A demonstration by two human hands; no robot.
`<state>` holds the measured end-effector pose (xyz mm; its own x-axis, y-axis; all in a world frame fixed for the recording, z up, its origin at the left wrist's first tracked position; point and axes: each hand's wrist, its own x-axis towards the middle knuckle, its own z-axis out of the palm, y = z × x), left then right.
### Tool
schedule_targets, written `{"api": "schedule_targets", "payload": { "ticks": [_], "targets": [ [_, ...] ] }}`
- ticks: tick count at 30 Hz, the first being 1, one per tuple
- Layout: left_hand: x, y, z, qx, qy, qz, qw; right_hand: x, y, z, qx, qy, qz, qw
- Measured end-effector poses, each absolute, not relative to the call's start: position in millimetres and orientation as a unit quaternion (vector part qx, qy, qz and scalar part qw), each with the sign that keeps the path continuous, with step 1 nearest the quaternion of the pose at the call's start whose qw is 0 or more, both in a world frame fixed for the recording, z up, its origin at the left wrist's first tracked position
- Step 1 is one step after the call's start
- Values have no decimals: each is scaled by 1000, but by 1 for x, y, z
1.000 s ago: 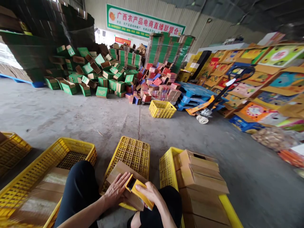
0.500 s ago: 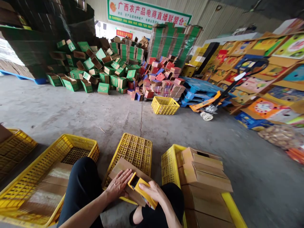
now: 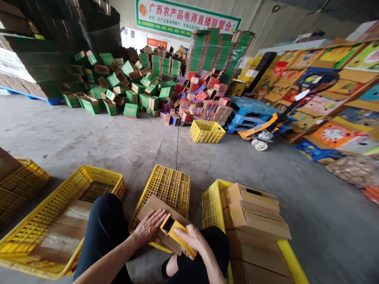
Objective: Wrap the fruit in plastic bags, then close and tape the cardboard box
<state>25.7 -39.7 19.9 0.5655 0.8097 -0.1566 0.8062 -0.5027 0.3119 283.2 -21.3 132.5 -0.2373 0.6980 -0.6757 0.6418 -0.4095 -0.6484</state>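
I sit on the concrete floor with my knees up. My left hand (image 3: 148, 227) lies flat, fingers apart, on a brown cardboard box (image 3: 154, 206) that rests on an upturned yellow crate (image 3: 168, 185) between my legs. My right hand (image 3: 192, 238) grips a yellow tape dispenser (image 3: 175, 233), whose front end touches the box just beside my left fingers.
A yellow crate (image 3: 213, 201) at my right holds stacked brown boxes (image 3: 254, 215). Another yellow crate (image 3: 74, 185) at my left holds flat cardboard. Further off are a small yellow basket (image 3: 207, 131), heaps of green and red cartons, blue pallets and an orange pallet jack (image 3: 260, 134).
The view has drifted slightly, so everything sits a little right and higher. My hands, the dispenser and the box keep nearly the same pose.
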Motion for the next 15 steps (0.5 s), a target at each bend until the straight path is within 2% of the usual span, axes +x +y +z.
{"api": "schedule_targets", "payload": {
  "ticks": [2,15],
  "targets": [
    [24,-41,17,870,462,19,168,281,-23,137,-622,-547,560,5],
    [16,-33,11,886,429,48,171,277,-26,145,-634,-553,541,15]
  ]
}}
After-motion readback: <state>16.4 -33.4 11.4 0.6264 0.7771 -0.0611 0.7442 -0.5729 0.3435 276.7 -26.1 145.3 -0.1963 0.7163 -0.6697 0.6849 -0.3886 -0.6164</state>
